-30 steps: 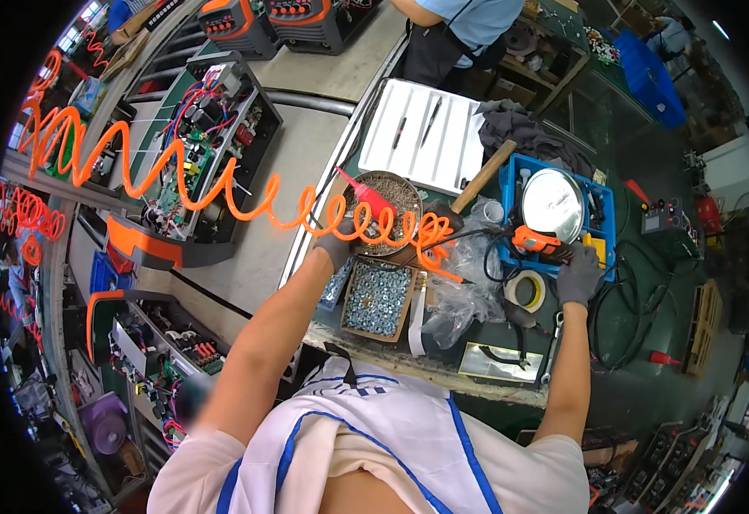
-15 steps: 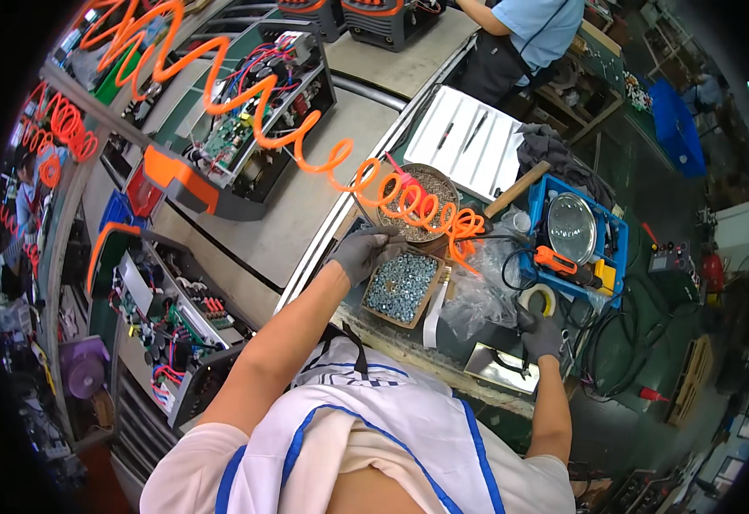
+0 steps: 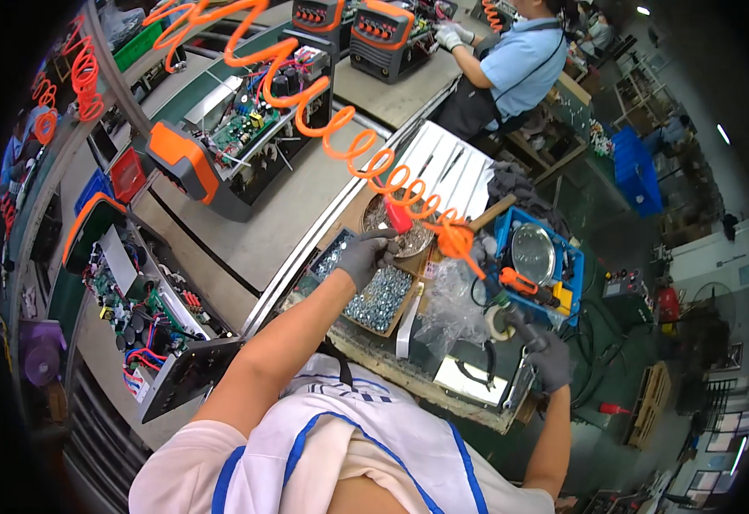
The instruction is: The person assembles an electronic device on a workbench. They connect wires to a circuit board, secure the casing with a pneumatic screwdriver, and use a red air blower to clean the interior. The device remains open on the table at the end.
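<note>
My left hand [image 3: 366, 259], in a grey glove, is over the open box of small metal nuts [image 3: 380, 300], its fingers drawn together. Whether a small part sits between the fingertips is hidden. My gloved right hand [image 3: 549, 363] is closed round the end of a dark air tool [image 3: 524, 329], slightly blurred. This tool slants up and left toward the end of the orange coiled hose [image 3: 366, 159]. A tape roll [image 3: 500, 324] lies beside it. Beyond my left hand stands a round tub of small screws [image 3: 415, 242] with a red-handled item [image 3: 398, 216] in it.
A blue crate [image 3: 577, 267] holds a round clear-topped container and an orange-and-black tool. Clear plastic bags [image 3: 450, 310] and a shiny plate [image 3: 469, 382] lie on the bench. Open machine housings [image 3: 156, 317] stand at left. A co-worker [image 3: 516, 73] works at the far end.
My right hand has moved right and down, and the dark tool now shows in it. My left hand stays by the nuts. The view has shifted, bringing more of the co-worker into sight.
</note>
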Demonstrator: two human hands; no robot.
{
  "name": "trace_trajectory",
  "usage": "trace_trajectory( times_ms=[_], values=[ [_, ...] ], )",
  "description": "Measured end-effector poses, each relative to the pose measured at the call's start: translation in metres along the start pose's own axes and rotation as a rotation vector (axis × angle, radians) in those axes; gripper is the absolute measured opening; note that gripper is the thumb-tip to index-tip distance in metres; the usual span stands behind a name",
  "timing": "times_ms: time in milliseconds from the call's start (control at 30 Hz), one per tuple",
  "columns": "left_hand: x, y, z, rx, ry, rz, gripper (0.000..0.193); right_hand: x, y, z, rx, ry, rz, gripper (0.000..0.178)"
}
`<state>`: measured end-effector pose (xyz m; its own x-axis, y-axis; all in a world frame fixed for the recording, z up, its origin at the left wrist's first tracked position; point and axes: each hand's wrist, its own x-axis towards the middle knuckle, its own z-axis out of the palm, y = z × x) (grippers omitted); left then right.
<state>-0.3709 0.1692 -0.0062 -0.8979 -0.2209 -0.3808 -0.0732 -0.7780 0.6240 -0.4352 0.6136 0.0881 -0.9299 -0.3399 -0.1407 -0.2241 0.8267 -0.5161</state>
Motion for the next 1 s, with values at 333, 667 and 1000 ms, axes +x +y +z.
trace_trajectory(
  times_ms=[333,667,1000],
  values=[
    [0.049,-0.010,-0.005,-0.121,0.052,-0.267,0.010,-0.038,-0.036,0.052,0.455,-0.260,0.208,0.050],
    [0.009,-0.019,0.022,-0.113,-0.173,-0.307,0.009,-0.052,-0.069,0.124,1.025,-0.412,0.527,0.028],
    [-0.027,-0.023,0.003,0.101,-0.168,-0.291,0.023,-0.003,-0.148,0.115,1.120,0.053,0.067,0.044]
  ],
)
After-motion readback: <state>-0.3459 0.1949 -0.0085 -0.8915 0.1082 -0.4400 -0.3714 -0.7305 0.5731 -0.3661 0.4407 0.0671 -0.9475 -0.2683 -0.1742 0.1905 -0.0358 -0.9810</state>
